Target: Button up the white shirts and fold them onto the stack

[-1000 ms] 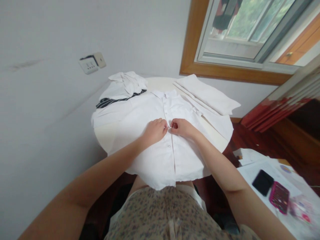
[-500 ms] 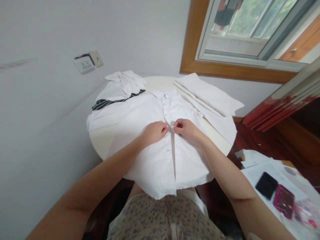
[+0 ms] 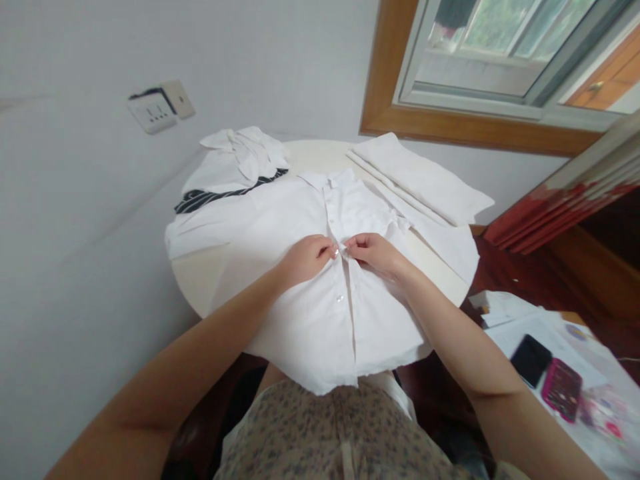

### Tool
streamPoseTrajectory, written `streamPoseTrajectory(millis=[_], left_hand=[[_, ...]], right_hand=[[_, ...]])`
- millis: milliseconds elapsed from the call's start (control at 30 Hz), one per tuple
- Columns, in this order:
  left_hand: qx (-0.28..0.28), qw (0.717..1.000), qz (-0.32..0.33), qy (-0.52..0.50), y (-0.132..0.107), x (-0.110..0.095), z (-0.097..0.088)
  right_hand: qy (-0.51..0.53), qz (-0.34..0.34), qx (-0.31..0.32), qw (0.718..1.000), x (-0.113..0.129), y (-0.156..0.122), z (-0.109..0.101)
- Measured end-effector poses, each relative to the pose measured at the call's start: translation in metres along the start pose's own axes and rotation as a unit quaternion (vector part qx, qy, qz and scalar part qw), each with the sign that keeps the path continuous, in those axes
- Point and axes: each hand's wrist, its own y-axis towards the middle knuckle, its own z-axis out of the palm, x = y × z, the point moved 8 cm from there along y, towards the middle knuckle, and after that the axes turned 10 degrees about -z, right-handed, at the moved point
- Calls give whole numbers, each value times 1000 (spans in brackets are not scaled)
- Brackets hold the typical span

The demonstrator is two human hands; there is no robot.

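Observation:
A white button-up shirt (image 3: 300, 293) lies spread face up on a small round white table (image 3: 193, 287), collar pointing away from me. My left hand (image 3: 306, 257) pinches the left edge of the shirt's front opening at mid-chest. My right hand (image 3: 374, 252) pinches the right edge directly opposite, fingertips almost touching the left hand's. Buttons above the hands look fastened; below them the front gapes open down to the hem.
A crumpled white garment with a black striped piece (image 3: 235, 170) sits at the table's back left. Folded white cloth (image 3: 425, 183) lies at the back right. A black phone (image 3: 531, 360) and a pink case (image 3: 563, 398) rest on papers at my right. A wall socket (image 3: 153, 110) is nearby.
Both hands stay pinched together at the shirt's front opening with only small finger shifts. My view has tilted a little, so the table sits slightly lower and further left.

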Motion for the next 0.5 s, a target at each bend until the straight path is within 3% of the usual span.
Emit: streamPoseTrajectory(millis=[233, 500], left_hand=[[-2, 1000, -2, -25, 2, 5, 2], [-10, 1000, -1, 12, 7, 8, 4]], right_hand=[[-13, -7, 6, 1000, 0, 0, 1], [-33, -13, 0, 999, 1, 0, 1]])
